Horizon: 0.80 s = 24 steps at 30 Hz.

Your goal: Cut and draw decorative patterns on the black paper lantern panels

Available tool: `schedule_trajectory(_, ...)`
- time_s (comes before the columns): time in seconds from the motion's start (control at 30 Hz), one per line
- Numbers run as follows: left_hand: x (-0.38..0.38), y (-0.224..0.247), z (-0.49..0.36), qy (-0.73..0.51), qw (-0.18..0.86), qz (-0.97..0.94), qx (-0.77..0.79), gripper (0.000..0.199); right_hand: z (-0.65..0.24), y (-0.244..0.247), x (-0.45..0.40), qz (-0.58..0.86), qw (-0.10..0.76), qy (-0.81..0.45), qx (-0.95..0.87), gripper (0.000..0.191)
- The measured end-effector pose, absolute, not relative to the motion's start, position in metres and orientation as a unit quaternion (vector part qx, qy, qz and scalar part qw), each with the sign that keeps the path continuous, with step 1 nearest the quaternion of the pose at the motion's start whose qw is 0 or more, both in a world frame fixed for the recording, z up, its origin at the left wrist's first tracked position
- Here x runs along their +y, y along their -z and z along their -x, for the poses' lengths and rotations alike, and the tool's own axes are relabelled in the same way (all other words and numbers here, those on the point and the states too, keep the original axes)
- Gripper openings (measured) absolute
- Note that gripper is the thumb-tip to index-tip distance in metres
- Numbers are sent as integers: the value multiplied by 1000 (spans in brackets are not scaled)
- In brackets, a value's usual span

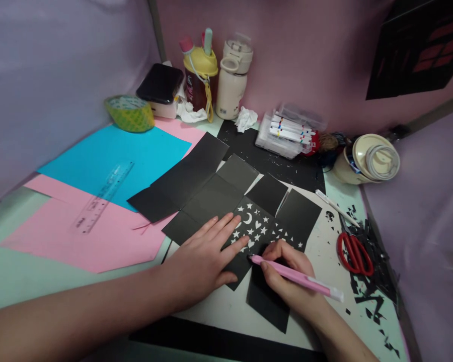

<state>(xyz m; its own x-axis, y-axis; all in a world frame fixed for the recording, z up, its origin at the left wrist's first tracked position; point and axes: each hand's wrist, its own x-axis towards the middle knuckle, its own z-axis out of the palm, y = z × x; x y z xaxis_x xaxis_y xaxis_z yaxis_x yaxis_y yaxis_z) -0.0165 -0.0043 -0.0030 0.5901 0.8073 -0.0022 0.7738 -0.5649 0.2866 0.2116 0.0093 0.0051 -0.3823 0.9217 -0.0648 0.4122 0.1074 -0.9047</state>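
Left hand (207, 255): palm down, fingers slightly apart, flat on black card (211, 198) patterned with white stars, hearts and a moon. Right hand (296, 295): just right of it, thumb and fingers clamped on a pink pen-shaped tool (309, 283), tip at the card. Right of the right hand: red-handled scissors (354, 253), black scraps (375, 306). Left of the left hand: pink paper (117, 241), pale green tabletop (33, 271). Beyond both: marker box (287, 133), cream bottle (231, 90), pink wall (305, 65).

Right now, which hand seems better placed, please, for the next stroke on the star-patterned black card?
Likely the right hand: it grips the pink pen-shaped tool, tip at the black card, where the left hand lies spread.
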Motion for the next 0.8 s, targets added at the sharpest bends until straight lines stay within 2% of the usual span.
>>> schedule_trajectory(0.8,-5,2,18,-76,138,-881,447,69,-209,-8,10,515,276,-466,-664,19)
